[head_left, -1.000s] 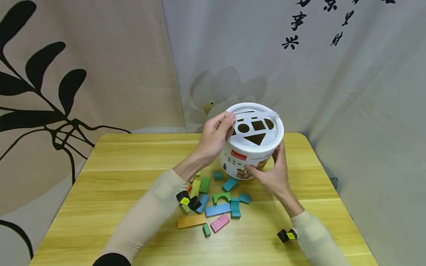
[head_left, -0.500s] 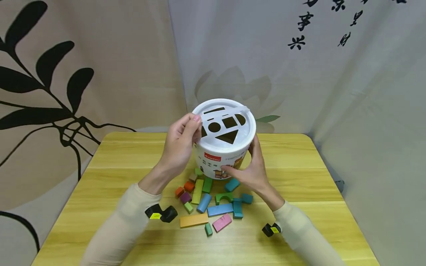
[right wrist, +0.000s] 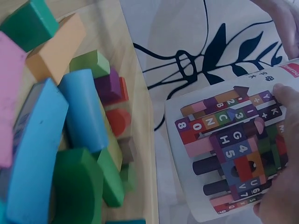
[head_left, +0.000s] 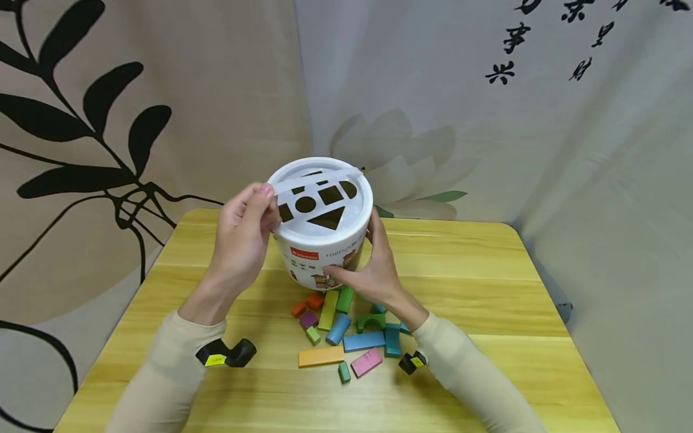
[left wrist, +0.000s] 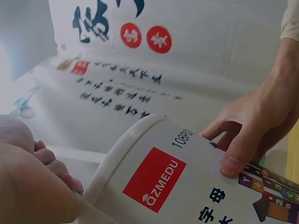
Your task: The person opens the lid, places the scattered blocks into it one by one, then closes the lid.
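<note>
A white toy-block bucket [head_left: 287,248], tilted toward me, is held up over the table's back part. Its white lid [head_left: 302,225] has round, square and triangular holes. A white strap handle [head_left: 319,179] crosses the lid. My left hand [head_left: 240,240] grips the handle's left end, fingers curled around it. My right hand [head_left: 373,273] holds the bucket's lower right side, thumb on the front and fingers behind. In the left wrist view, the right hand [left wrist: 261,116] shows its thumb on the printed wall. The right wrist view shows the bucket's block picture [right wrist: 238,149].
Several coloured wooden blocks lie on the wooden table [head_left: 260,391] below and in front of the bucket. Among them are an orange plank [head_left: 320,356], a pink block [head_left: 367,362], a blue plank [head_left: 364,341] and a green arch [head_left: 370,322]. A printed cloth [head_left: 411,72] hangs behind.
Both hands have carried the bucket to the left, still gripping its handle and side. Small orange and purple blocks now show past the left arm. The head view has shifted slightly.
</note>
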